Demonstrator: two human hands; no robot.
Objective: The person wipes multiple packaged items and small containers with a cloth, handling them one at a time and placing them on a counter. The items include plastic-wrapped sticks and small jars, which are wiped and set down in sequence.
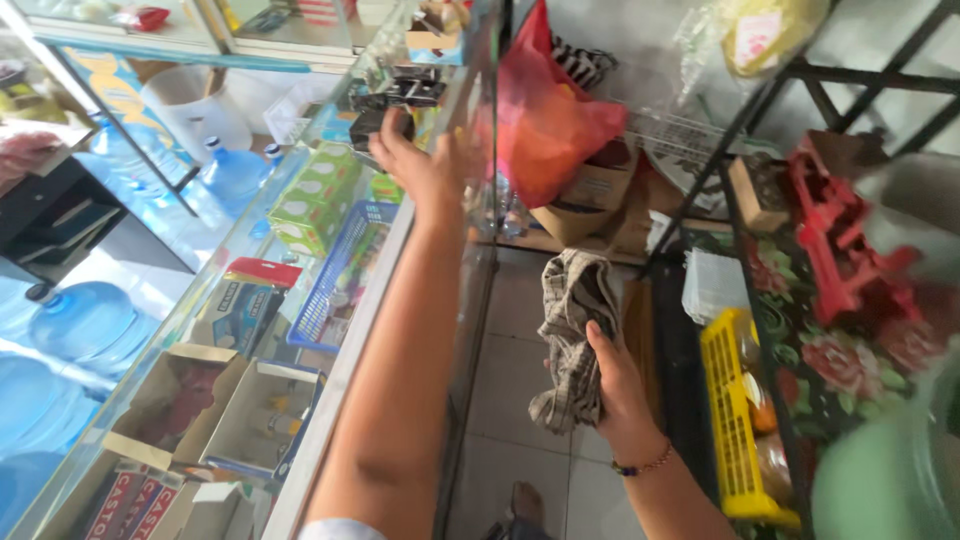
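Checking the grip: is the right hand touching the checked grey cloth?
Touching. The head view shows the right hand closed around the checked grey cloth, which hangs from its fingers.

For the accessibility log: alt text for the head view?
The left hand reaches across a glass display counter toward small dark items, while the right hand holds a checked cloth over the tiled floor.

A bare tiled floor (520,370) leaves open room at six o'clock. Small black boxes (400,95) crowd the glass counter (345,370) at eleven o'clock; a metal rack (760,330) walls three o'clock.
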